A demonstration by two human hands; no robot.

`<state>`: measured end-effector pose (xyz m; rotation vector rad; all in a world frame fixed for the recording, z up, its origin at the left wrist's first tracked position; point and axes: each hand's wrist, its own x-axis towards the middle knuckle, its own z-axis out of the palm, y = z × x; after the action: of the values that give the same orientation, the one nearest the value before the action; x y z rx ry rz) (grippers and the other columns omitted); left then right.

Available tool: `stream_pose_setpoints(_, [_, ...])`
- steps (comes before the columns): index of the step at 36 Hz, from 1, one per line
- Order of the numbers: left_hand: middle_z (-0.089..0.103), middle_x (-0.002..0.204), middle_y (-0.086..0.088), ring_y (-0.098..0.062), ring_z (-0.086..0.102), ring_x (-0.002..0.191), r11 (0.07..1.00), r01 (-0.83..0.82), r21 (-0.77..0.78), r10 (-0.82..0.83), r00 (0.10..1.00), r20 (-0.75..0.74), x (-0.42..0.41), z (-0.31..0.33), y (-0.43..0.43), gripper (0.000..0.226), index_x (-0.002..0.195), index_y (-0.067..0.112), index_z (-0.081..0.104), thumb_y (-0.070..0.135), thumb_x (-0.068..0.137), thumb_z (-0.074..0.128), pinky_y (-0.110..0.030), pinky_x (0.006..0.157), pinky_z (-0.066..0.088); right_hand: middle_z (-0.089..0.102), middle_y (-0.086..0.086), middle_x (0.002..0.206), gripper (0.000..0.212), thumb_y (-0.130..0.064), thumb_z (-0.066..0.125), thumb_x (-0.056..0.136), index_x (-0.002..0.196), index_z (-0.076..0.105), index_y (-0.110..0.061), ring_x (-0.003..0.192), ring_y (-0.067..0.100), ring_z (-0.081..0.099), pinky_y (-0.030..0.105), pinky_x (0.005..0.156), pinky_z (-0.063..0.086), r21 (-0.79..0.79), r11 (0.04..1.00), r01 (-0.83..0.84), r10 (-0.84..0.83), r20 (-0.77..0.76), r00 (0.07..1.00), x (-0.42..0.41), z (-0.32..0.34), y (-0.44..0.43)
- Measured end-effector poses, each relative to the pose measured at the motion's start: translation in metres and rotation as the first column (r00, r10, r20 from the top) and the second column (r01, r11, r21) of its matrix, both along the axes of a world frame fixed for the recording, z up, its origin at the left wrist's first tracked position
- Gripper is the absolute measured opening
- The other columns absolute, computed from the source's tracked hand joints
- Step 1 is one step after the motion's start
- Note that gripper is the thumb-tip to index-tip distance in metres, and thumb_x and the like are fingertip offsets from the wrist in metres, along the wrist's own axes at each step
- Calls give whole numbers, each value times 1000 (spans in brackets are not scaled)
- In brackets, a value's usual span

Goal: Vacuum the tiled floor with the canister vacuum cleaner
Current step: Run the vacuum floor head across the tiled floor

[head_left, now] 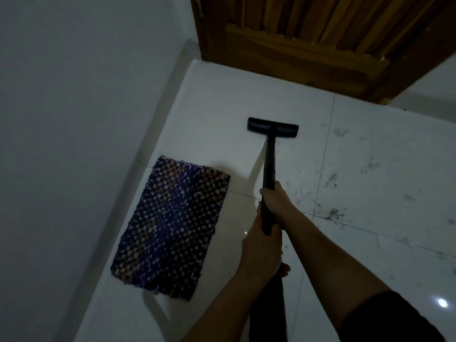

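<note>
A black vacuum wand [269, 164] runs from my hands forward to a flat black floor nozzle [272, 127], which rests on the white tiled floor [222, 107] near the door. My right hand [275, 198] grips the wand higher up, farther from me. My left hand [261, 245] is closed around the wand just below it. Both forearms reach in from the bottom of the view. The canister itself is out of sight. Dark smudges and dust marks [333, 213] cover the tiles to the right of the wand.
A purple and dark woven mat [170, 228] lies on the floor left of the wand, along the grey wall [74, 119]. A wooden door [308, 45] stands at the far end. A dark trouser leg [269, 309] shows below my hands.
</note>
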<state>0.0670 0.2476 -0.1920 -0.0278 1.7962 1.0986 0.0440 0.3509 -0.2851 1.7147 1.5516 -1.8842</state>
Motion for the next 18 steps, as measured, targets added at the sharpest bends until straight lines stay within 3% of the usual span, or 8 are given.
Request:
stream_pose_setpoints(3, [52, 66, 4, 6, 49, 35, 999, 37, -23, -38, 999, -25, 15, 6, -16, 34, 133, 14, 49, 22, 100, 42, -6, 36, 35, 50, 10, 70, 36, -9, 44, 96, 132, 40, -8, 52, 20, 49, 28, 46, 42, -1, 1000, -12, 12, 16, 1000, 15, 5, -17])
stream_pose_setpoints(8, [48, 73, 13, 0, 48, 56, 995, 85, -60, -87, 996, -34, 42, 20, -39, 41, 141, 18, 41, 21, 101, 40, 0, 41, 38, 51, 8, 75, 42, -11, 44, 97, 139, 36, -8, 58, 18, 51, 27, 49, 39, 7, 998, -65, 65, 48, 997, 48, 19, -43])
stream_pose_setpoints(14, [48, 74, 15, 1, 47, 57, 997, 56, -49, -56, 998, 11, 85, 34, -73, 42, 143, 21, 39, 21, 102, 39, 1, 38, 36, 48, 8, 72, 37, -8, 43, 98, 135, 37, -5, 54, 17, 48, 24, 44, 37, -9, 999, -49, 50, 38, 998, 95, 34, -80])
stream_pose_setpoints(18, [50, 75, 11, -1, 48, 57, 999, 26, -33, -24, 998, 60, 111, 40, -93, 41, 143, 22, 39, 24, 102, 38, -4, 34, 38, 50, 9, 73, 42, -9, 44, 98, 139, 35, -6, 56, 20, 50, 28, 48, 39, -9, 998, -55, 56, 52, 997, 119, 35, -101])
